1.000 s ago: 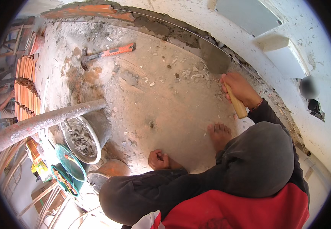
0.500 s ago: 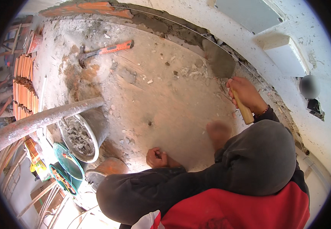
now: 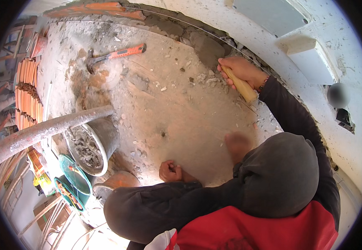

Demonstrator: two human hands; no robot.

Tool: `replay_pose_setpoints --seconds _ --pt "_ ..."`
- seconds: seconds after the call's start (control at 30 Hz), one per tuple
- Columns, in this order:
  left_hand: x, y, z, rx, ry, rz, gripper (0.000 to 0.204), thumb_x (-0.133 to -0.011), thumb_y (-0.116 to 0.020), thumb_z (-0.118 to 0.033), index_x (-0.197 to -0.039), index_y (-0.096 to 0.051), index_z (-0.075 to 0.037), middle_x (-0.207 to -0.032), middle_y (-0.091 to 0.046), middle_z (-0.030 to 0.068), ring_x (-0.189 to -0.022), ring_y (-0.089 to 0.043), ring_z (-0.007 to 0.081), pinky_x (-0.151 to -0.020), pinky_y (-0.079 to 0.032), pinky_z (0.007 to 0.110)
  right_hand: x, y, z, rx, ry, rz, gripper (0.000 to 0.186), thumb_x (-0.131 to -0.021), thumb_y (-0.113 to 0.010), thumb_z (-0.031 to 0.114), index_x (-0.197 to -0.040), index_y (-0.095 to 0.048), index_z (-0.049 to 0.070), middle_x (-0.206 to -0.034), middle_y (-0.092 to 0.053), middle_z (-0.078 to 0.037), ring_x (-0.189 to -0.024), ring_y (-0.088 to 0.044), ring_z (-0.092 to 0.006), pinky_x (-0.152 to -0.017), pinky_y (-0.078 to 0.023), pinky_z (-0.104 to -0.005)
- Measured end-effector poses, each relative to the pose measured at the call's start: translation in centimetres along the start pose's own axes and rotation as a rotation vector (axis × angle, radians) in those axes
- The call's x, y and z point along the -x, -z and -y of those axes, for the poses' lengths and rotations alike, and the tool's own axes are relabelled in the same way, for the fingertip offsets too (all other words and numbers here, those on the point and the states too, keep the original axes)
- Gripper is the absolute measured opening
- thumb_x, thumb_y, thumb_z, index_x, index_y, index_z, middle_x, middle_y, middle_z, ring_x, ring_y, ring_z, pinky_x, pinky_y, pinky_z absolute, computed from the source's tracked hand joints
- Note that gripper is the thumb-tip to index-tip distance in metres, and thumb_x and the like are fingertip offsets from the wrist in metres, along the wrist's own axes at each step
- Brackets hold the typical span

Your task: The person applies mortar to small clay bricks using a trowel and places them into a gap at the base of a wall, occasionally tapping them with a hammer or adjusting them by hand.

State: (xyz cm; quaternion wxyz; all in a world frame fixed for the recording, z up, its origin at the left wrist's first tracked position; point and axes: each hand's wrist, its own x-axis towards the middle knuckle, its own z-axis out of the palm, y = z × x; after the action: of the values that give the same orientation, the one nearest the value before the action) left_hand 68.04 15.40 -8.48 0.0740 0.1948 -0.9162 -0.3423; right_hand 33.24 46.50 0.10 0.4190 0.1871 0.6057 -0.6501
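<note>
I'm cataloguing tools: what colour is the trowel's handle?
The trowel's handle is yellowish tan, clearest in the head view.

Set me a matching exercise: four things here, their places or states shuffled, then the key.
1. wooden-handled grey trowel
2. orange-handled metal hammer
3. round grey bucket
4. slim orange bricks

A. stacked near the view's left edge
B. gripped by the right hand
C. holding a lumpy grey mix
D. lying on the floor, head leftward

Pairs: 1-B, 2-D, 3-C, 4-A

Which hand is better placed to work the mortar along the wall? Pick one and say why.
Right, most likely: the right hand grips the trowel close to the mortar. The left hand is curled, farther off, with no tool visible.
</note>
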Motion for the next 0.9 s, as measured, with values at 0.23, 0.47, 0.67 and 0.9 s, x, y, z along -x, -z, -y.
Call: replay_pose_setpoints --seconds 0.23,0.47,0.67,0.9 --pt "0.0 0.4 0.2 -0.015 0.019 0.002 0.028 -0.055 -0.07 -0.01 -0.082 -0.063 -0.009 -0.063 -0.05 0.0052 -0.056 -0.051 0.0253 -0.053 -0.042 0.039 2.5 -0.4 -0.6 0.063 0.086 0.004 0.032 -0.102 -0.046 0.033 -0.087 -0.053 0.005 -0.063 -0.051 0.0 -0.042 -0.047 -0.0101 -0.036 -0.042 -0.0268" --pt "0.0 0.3 0.3 -0.029 -0.006 0.001 0.027 -0.057 -0.071 -0.012 -0.082 -0.063 -0.01 -0.062 -0.049 0.005 -0.056 -0.051 0.0258 -0.053 -0.042 0.039 -2.0 -1.5 0.8 -0.018 0.026 0.019 0.032 -0.101 -0.047 0.033 -0.085 -0.053 0.006 -0.063 -0.051 0.0 -0.045 -0.049 -0.0096 -0.038 -0.043 -0.0265" --pt "0.2 0.5 0.7 -0.033 -0.027 -0.02 0.027 -0.057 -0.072 -0.009 -0.083 -0.064 -0.007 -0.063 -0.051 0.0061 -0.056 -0.052 0.0209 -0.054 -0.045 0.033 1.7 -1.3 -0.1 0.349 0.154 -0.131 0.032 -0.099 -0.05 0.034 -0.086 -0.054 0.004 -0.063 -0.052 -0.001 -0.05 -0.052 -0.0102 -0.045 -0.045 -0.0293" --pt "-0.2 0.3 0.7 -0.024 -0.048 0.02 0.025 -0.058 -0.07 -0.008 -0.082 -0.064 -0.007 -0.063 -0.052 0.0058 -0.056 -0.053 0.0201 -0.052 -0.045 0.032 -0.2 -1.1 -1.9 1.183 0.6 -0.441 0.028 -0.091 -0.052 0.025 -0.091 -0.058 -0.003 -0.078 -0.065 -0.019 -0.072 -0.063 -0.0396 -0.069 -0.049 -0.0494"
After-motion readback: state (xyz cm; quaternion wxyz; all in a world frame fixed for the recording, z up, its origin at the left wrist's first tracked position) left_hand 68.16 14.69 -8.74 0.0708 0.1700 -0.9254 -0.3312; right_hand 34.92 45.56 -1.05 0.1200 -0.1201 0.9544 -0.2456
